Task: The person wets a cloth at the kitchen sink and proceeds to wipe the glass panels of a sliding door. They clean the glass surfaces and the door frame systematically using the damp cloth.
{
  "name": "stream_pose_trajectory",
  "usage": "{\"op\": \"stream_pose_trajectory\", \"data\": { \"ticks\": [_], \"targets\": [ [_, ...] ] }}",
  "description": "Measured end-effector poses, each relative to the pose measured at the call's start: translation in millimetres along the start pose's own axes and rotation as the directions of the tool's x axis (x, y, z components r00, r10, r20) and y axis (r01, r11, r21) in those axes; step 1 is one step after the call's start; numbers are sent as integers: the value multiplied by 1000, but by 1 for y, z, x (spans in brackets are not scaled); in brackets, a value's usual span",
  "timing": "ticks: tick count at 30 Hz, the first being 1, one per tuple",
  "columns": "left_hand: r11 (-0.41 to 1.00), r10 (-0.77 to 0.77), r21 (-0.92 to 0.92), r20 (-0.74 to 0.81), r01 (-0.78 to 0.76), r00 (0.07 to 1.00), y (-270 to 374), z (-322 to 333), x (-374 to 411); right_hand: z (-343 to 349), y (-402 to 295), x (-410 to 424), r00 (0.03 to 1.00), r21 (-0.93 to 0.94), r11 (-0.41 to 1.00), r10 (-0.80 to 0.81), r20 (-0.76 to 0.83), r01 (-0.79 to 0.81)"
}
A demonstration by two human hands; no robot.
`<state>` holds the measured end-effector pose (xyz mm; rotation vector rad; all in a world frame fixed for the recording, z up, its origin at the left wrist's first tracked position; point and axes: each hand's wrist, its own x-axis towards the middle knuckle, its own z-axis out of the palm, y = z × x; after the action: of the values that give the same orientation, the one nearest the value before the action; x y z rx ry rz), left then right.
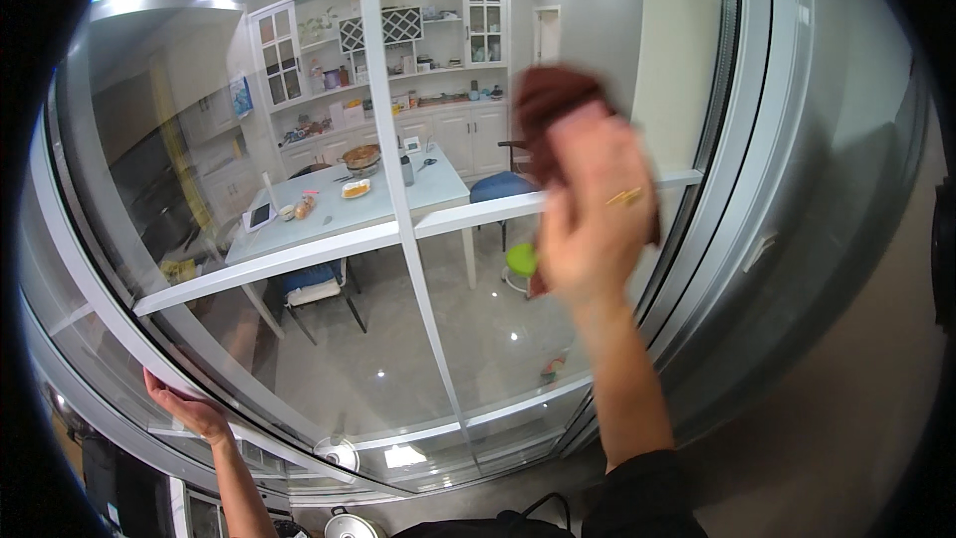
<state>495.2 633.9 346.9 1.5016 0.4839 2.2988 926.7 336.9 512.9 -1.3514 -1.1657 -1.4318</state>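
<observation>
A glass door (538, 336) with white metal glazing bars fills the view before me. My right hand (597, 209), blurred, holds a dark red-brown cloth (556, 90) in front of the upper right pane. The cloth hangs past both sides of the hand, and its fingers are partly lost in the blur. A gold-coloured ring shows on that hand. Low on the left, my left hand (187, 409) grips the door's white side frame (112, 321); part of it is hidden by the frame.
Through the glass stand a dining table (441, 198) with dishes, a blue-seated chair (314, 288), a green stool (520, 261) and white cabinets (478, 134). A lidded pot (351, 524) sits at the bottom. The grey door jamb (777, 119) rises at right.
</observation>
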Motion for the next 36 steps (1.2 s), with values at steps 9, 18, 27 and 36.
{"op": "stream_pose_trajectory", "data": {
  "ticks": [9,18,27,36],
  "targets": [
    [999,-3,-35,13,3,1000,10,-2,3,6,-7,-8,973,217,952,-229,37,216],
    [1000,-15,9,-11,15,1000,7,6,1,-21,34,13,1000,-137,991,0,-17,-3],
    [997,-38,-65,-7,38,999,5,2,4,-34,49,32,1000,-134,991,-17,-26,13],
    [999,-41,-32,-33,40,999,7,4,4,-29,39,29,998,-121,993,-1,-59,-6]
  ]
}}
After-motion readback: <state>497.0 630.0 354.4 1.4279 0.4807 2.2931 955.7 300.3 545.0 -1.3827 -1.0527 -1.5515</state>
